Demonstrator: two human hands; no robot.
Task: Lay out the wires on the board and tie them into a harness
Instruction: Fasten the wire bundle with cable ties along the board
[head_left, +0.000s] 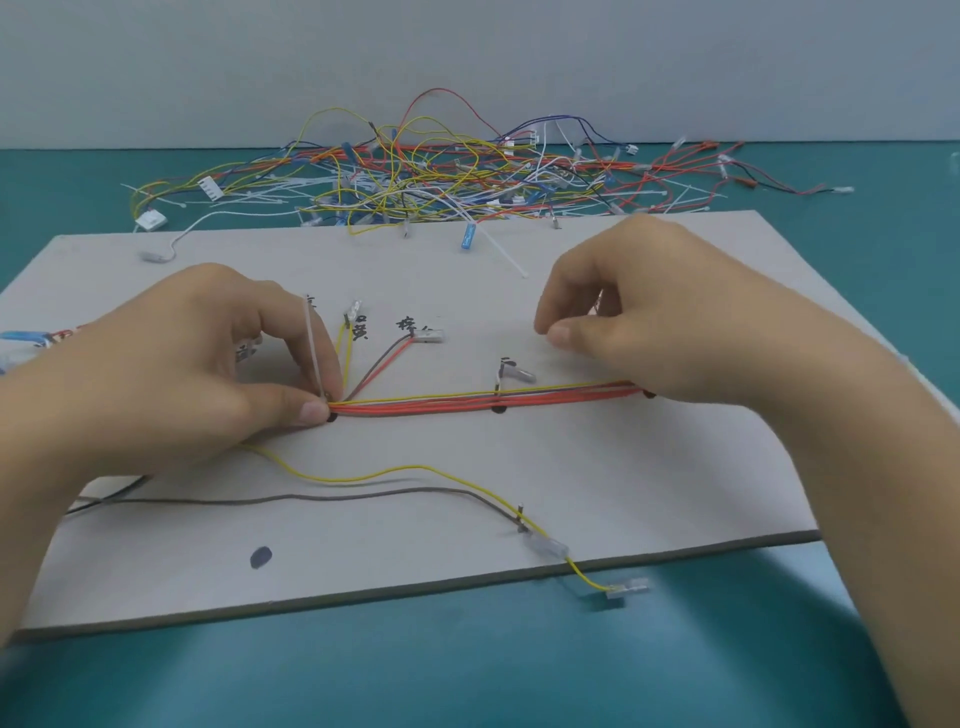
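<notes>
On the grey board (649, 493) a bundle of red and yellow wires (467, 402) runs left to right. My left hand (197, 374) pinches a white cable tie (313, 353) that stands up at the bundle's left end. My right hand (665, 317) lies with its outer edge on the bundle's right end, fingers curled and thumb near the forefinger. What it holds there, if anything, is hidden. Branches leave the bundle for a yellow-wired connector (354, 310) and a brown-and-red-wired connector (429, 335). A loose yellow wire (363, 475) and a brown wire (311, 497) cross the near half.
A tangled heap of coloured wires and cable ties (415, 176) lies behind the board on the teal table (467, 665). A clear connector (627, 590) hangs off the board's near edge. A loose white tie (501, 252) and a blue connector (467, 236) lie on the far part.
</notes>
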